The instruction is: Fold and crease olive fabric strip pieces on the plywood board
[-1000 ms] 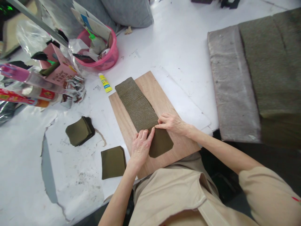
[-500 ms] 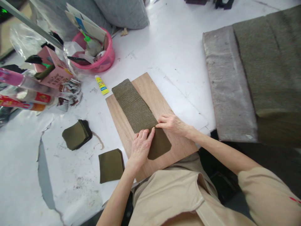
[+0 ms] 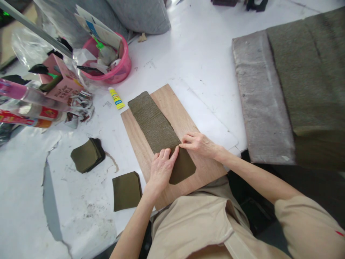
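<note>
On a wooden board lies a long textured olive-grey fabric piece, and a smooth olive fabric piece meets its near end. My left hand rests over the place where the two meet, fingers stretched out and pressing down, thumb pointing right. At the right end of that line, my right hand has thumb and forefinger pinched together on the fabric corner. The thumb of the left hand almost touches those fingertips. What lies beneath the left fingers is hidden.
Left of the board are two stacks of olive pieces, a near stack and a farther stack. A yellow tube and a pink basket stand beyond. A grey padded board with olive fabric occupies the right.
The left thumb and the right fingertips have shifted very slightly to the right along the fabric edge. Everything else stays in place.
</note>
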Demonstrator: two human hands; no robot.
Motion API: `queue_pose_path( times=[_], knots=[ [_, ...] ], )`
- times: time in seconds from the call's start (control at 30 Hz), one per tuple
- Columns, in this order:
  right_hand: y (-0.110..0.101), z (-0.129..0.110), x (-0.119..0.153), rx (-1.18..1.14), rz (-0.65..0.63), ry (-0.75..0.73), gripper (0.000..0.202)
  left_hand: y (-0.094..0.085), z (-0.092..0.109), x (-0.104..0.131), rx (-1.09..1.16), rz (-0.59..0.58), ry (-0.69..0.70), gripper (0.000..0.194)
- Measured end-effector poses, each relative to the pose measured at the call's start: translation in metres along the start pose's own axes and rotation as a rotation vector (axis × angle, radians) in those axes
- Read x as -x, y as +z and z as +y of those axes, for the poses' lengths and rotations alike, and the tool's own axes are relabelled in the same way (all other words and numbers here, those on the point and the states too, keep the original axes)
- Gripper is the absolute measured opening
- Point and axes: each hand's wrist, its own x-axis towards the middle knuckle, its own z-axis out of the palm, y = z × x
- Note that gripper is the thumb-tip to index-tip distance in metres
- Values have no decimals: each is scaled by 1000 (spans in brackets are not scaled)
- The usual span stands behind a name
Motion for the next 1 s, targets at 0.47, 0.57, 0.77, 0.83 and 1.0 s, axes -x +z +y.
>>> queue_pose_path(
  times=[0.47,0.57,0.77,0.83,1.0],
  knots=[
    [1,-15,11,-2,-16,158,32,2,5,-1,-54,38,-37,55],
    [3,-19,11,34,-31,162,32,12,3,11,-9,122,-60,52],
    [3,-20,12,43,-30,170,33,32,-7,45,26,200,-191,45],
    [3,-20,12,25,-20,174,33,38,-11,55,43,217,-246,44],
    [4,-18,13,-48,69,278,27,47,-19,71,208,362,-334,28]
  ],
)
